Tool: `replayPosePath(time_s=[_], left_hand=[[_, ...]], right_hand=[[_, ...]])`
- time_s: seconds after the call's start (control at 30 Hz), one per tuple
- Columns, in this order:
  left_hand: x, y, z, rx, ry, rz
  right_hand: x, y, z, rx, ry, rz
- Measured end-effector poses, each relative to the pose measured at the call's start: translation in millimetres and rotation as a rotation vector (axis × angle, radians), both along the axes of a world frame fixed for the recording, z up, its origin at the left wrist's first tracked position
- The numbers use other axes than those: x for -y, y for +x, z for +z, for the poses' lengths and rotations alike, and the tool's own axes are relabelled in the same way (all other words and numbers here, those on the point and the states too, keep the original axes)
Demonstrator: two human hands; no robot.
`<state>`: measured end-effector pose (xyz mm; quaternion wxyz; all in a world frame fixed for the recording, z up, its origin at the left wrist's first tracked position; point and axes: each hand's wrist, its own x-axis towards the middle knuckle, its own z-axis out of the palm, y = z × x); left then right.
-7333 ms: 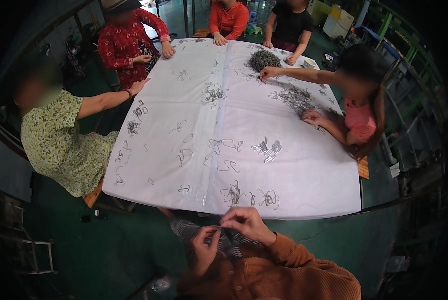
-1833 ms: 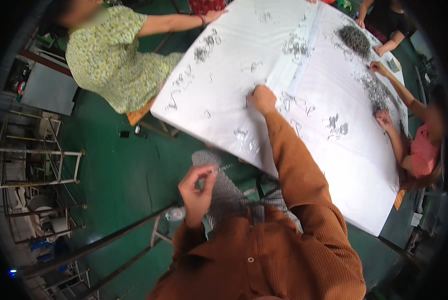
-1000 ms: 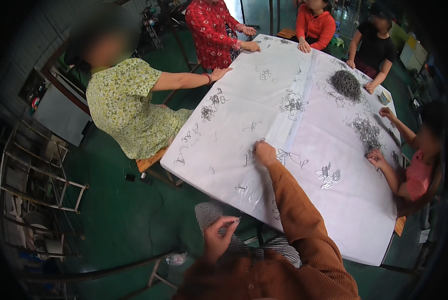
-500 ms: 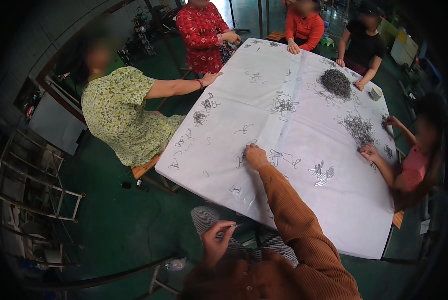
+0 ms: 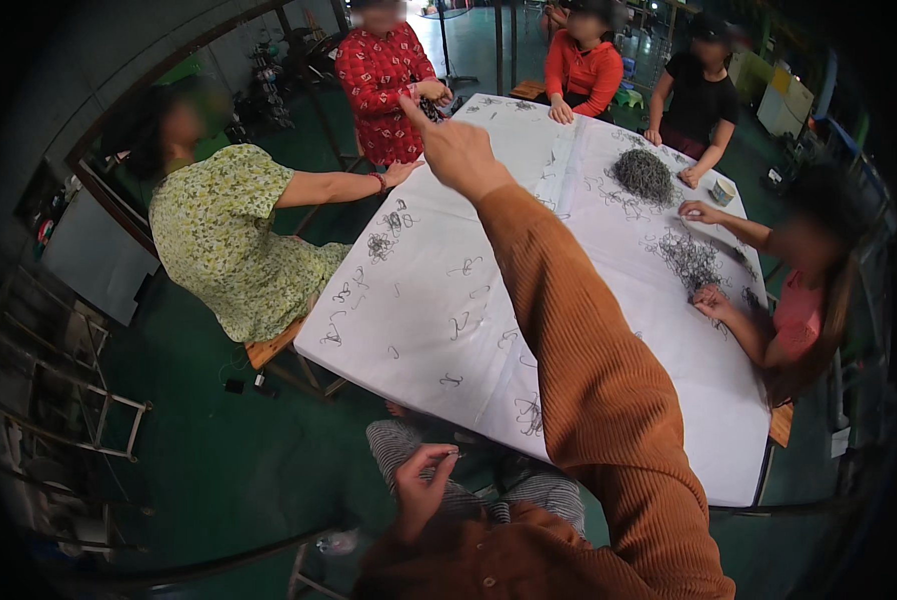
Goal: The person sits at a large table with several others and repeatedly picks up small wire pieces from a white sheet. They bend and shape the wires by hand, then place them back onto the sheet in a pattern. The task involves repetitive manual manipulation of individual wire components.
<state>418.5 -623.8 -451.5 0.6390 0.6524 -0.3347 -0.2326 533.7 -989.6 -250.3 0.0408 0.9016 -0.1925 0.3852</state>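
Left to right. At 9 o'clock of the white-covered table (image 5: 609,330), a person in a green floral dress (image 5: 234,250) rests a hand near small wire clusters (image 5: 379,245) on that edge. The wearer's left hand (image 5: 424,485) sits low at 6 o'clock over the lap, fingers pinched together on something small and thin; probably one of the wire pieces, but the view is too dark and small to confirm. The right hand (image 5: 454,150) is extended far out toward 12 o'clock on an orange sleeve (image 5: 589,370), raised above the cloth, index finger pointing, other fingers loosely curled, holding nothing. The hands are well apart. Loose bent wire bits (image 5: 459,325) lie scattered under and beside the outstretched forearm; a dense grey pile (image 5: 644,175) sits at 1 o'clock and a flatter spread (image 5: 689,260) at 3 o'clock near a person in pink (image 5: 799,320). Risks, as a judgement: the sleeve hangs close over the scattered pieces, so a dropped arm could snag or sweep them off the near edge; the long lean puts the torso against the table rim and could drag the cloth; the pinched item, held over the lap away from the table, could fall to the green floor (image 5: 219,450) if the grip loosens.
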Motion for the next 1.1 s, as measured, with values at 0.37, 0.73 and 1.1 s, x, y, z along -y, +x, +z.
replayPosePath(time_s=[0.37, 0.73, 1.1], left_hand=[[2.6, -2.6, -4.6, 0.050, 0.011, 0.048], [1.6, -1.8, -19.6, -0.034, 0.017, -0.123], [3.4, 19.4, -37.9, -0.023, 0.066, -0.112]], right_hand=[[-105.4, -23.9, -166.1, 0.097, 0.934, 0.332], [-182.8, -65.1, -273.0, -0.060, 2.101, 0.741], [-183.3, -11.4, -263.7, -0.028, 2.384, 1.445]])
